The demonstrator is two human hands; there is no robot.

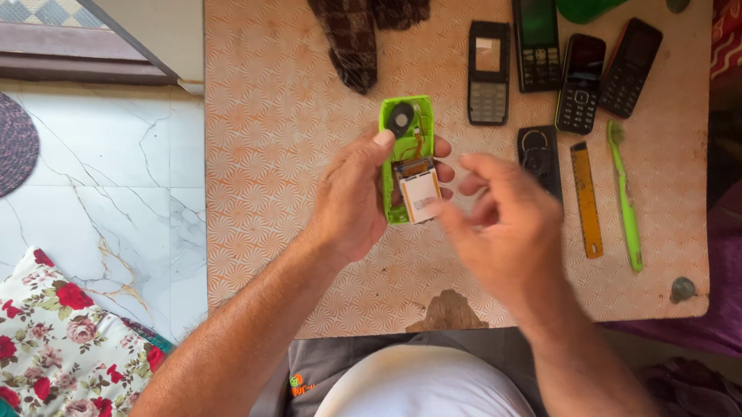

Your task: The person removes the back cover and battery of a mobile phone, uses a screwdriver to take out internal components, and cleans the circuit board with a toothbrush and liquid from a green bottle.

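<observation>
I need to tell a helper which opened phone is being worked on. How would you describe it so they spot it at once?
On the orange-patterned table, look to the middle, between the left hand and the right hand. The left hand holds a bright green phone shell, opened, with a round dark part at its top and a white block lower down. The four phones further right are black and lie untouched.

The left hand (351,199) grips an opened green phone shell (408,159) above the surface (291,108). The right hand (502,219) hovers just right of it; four phones (538,37) lie farther right.

phones (555,63) crowd right, bare table (284,136) left
</observation>
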